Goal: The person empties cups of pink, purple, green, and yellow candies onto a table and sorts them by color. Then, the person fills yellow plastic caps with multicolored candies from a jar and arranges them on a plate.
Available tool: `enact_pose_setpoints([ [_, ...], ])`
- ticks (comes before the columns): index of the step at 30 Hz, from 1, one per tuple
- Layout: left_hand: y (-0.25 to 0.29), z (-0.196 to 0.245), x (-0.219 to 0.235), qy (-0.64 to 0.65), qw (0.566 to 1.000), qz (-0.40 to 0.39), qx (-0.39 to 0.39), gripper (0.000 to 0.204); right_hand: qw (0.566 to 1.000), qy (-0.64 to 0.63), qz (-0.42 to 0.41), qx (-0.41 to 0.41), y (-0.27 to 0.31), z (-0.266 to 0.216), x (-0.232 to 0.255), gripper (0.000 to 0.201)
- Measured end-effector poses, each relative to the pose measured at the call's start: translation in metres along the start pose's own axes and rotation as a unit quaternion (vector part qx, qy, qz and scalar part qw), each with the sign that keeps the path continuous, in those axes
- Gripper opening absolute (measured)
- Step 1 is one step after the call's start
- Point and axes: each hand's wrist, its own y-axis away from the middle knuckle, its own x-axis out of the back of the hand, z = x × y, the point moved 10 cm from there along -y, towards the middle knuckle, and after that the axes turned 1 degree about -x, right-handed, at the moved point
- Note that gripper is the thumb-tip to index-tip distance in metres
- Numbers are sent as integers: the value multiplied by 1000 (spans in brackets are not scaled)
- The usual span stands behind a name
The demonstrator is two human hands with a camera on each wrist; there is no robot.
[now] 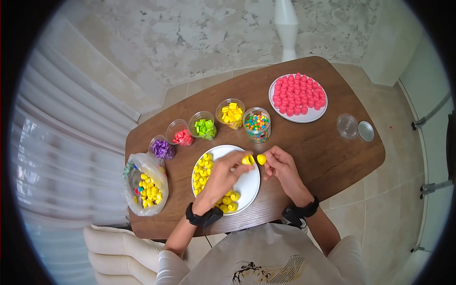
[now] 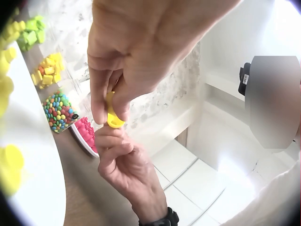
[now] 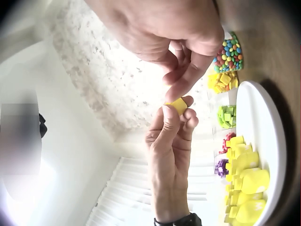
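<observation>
Over the white plate [image 1: 249,186], the left hand [image 1: 222,175] pinches a hollow yellow piece [image 1: 248,160] between thumb and fingers. Just right of it, the right hand [image 1: 283,172] holds a rounded yellow piece [image 1: 261,159] at its fingertips; in the head view a small gap separates the pieces. The left hand [image 3: 170,146] grips its yellow piece [image 3: 178,106] in the right wrist view, close to the fingertips of the right hand [image 3: 174,33]. Several yellow bottle-shaped pieces [image 1: 203,172] stand on the plate's left and lower parts.
Left of the plate lies a plastic bag [image 1: 162,186] of yellow pieces. Behind stand clear cups of purple [image 1: 163,149], red [image 1: 183,137], green [image 1: 205,129] and yellow pieces [image 1: 232,114], and a candy jar [image 1: 257,126]. Pink pieces fill a plate [image 1: 304,118]; an empty cup [image 1: 347,126] and lid [image 1: 365,131] lie right.
</observation>
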Motion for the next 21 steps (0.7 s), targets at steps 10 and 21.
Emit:
enact_pose_setpoints([
  [10,-100,19,-5,-324,927,30,-189,38,997,28,56,39,11,-2,17,17],
  [21,-21,32,-11,-22,998,-31,-48,42,984,73,75,146,18,-33,1,12],
])
